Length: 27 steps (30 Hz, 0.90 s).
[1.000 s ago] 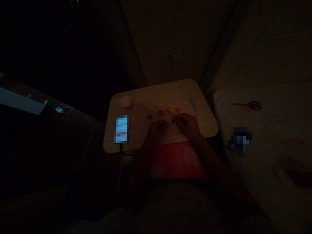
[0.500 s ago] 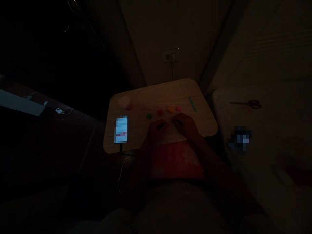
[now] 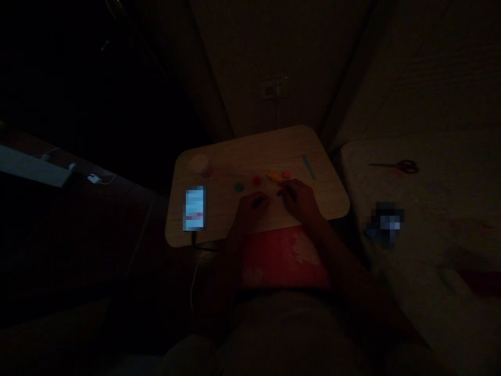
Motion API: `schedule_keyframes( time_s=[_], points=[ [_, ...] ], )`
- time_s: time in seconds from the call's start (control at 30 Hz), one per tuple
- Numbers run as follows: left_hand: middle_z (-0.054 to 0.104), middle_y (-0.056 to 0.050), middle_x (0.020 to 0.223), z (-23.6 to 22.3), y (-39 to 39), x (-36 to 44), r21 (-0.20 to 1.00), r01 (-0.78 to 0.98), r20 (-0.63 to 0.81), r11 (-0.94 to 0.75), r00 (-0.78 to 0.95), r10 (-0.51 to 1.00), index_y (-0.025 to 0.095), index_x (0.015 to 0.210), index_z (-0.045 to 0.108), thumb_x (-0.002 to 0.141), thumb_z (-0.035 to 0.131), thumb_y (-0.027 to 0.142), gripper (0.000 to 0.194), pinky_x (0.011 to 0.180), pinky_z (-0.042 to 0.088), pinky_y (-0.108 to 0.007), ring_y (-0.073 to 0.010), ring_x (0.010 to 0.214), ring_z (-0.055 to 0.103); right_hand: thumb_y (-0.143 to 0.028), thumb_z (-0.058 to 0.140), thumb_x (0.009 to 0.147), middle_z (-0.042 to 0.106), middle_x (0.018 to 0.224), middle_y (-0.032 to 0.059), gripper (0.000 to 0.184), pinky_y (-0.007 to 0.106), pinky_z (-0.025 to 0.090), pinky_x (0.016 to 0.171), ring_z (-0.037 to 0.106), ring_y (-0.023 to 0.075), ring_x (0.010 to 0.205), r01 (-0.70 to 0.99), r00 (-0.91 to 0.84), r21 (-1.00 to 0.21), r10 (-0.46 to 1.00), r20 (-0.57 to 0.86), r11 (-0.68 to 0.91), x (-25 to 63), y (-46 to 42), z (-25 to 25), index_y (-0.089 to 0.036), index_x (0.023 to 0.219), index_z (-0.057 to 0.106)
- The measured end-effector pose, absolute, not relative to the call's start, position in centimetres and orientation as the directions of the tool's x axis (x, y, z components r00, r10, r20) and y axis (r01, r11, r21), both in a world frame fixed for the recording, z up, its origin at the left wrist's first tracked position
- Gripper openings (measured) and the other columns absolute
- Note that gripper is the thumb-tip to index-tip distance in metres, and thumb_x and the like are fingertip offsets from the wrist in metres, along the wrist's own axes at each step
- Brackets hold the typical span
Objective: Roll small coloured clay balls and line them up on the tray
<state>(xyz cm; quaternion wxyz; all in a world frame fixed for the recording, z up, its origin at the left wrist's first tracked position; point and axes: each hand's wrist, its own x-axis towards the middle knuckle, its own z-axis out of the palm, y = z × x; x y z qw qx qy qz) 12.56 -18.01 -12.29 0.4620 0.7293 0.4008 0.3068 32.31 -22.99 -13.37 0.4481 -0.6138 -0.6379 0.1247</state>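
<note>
The scene is very dim. On the small wooden table, my right hand reaches to the near edge of an orange lump of modelling clay; its bent fingertips touch the lump and seem to pinch it. My left hand rests close by on the left, fingers curled inward and closed; whatever is in them is too dark to make out. A green clay ball, a red clay ball and a pink clay piece lie in a row with the orange lump.
A lidded tub stands at the table's back left, with a lit phone and its cable in front. A flat teal strip lies back right. Scissors and a blurred dark object rest on the pale surface at right.
My right hand's fingertips have moved slightly forward and stretched out to the orange clay. The left hand stays nearly where it was.
</note>
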Motion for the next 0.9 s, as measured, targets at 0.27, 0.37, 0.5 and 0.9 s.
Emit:
schedule_keyframes(
  time_s=[0.27, 0.37, 0.5, 0.9],
  points=[
    [0.069, -0.001, 0.081, -12.15, -18.07, 12.57, 0.925, 0.288, 0.075, -0.246, 0.497, 0.865, 0.016, 0.084, 0.071, 0.089, 0.064, 0.037, 0.023, 0.070, 0.045, -0.025, -0.0147, 0.075, 0.058, -0.009, 0.059, 0.083, 0.074, 0.097, 0.0110, 0.025, 0.040, 0.057, 0.088, 0.071, 0.0258, 0.092, 0.686, 0.120, -0.688, 0.896, 0.428, 0.237, 32.43, -23.06, -13.53, -0.019, 0.096, 0.078],
    [0.067, -0.001, 0.079, -12.28, -18.02, 12.54, 0.927, 0.290, 0.070, -0.238, 0.491, 0.868, 0.016, 0.085, 0.071, 0.089, 0.064, 0.036, 0.022, 0.068, 0.045, -0.025, -0.0142, 0.073, 0.058, -0.013, 0.062, 0.088, 0.076, 0.099, 0.0104, 0.020, 0.041, 0.056, 0.089, 0.071, 0.0265, 0.095, 0.687, 0.097, -0.685, 0.904, 0.417, 0.242, 32.43, -22.98, -13.38, -0.020, 0.097, 0.078],
    [0.068, -0.001, 0.079, -12.28, -18.00, 12.52, 0.923, 0.293, 0.077, -0.249, 0.494, 0.866, 0.016, 0.085, 0.071, 0.089, 0.065, 0.037, 0.022, 0.071, 0.046, -0.026, -0.0146, 0.074, 0.059, -0.021, 0.063, 0.094, 0.075, 0.103, 0.0118, 0.018, 0.041, 0.056, 0.089, 0.071, 0.0268, 0.096, 0.695, 0.067, -0.679, 0.920, 0.387, 0.235, 32.27, -22.93, -13.40, -0.020, 0.102, 0.079],
    [0.069, -0.001, 0.080, -12.09, -18.03, 12.65, 0.924, 0.296, 0.068, -0.243, 0.499, 0.864, 0.016, 0.084, 0.071, 0.089, 0.063, 0.037, 0.023, 0.072, 0.047, -0.026, -0.0146, 0.075, 0.059, -0.026, 0.066, 0.094, 0.071, 0.102, 0.0120, 0.015, 0.038, 0.055, 0.084, 0.069, 0.0266, 0.092, 0.762, 0.019, -0.610, 0.933, 0.358, 0.219, 32.05, -23.03, -13.29, -0.020, 0.097, 0.079]
  ],
)
